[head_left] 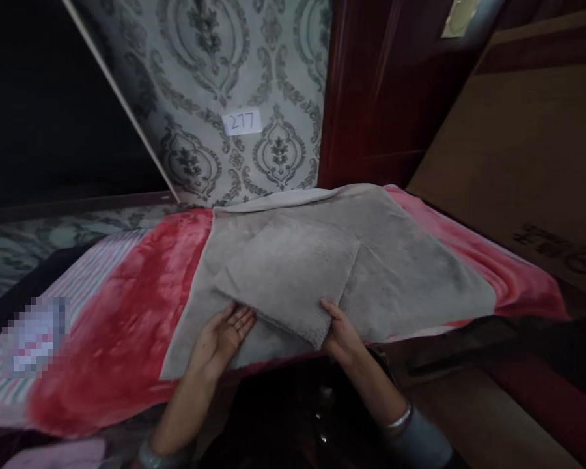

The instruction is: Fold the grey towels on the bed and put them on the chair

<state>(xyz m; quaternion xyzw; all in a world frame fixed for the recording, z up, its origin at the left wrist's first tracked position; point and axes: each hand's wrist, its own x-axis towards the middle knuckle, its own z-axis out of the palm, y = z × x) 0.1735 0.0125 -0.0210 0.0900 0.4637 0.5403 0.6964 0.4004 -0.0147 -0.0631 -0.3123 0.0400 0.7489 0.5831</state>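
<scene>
A grey plush cloth (293,273), folded into a smaller piece, lies on a larger grey cloth (420,280) of nearly the same colour. At the small cloth's near right corner, my right hand (339,331) grips the edge, thumb on top and fingers underneath. My left hand (224,335) is palm up at the near left edge, its fingers stretched out and the fingertips at or just under the edge. I cannot tell whether the left fingertips bear any of the cloth.
Beneath the grey cloth spreads a red and pink blanket (122,319), with striped fabric (110,254) at the left. Patterned wallpaper (278,150) with a paper label "277" (243,122) rises behind. A dark red door (371,98) and a large cardboard box (532,150) stand at the right.
</scene>
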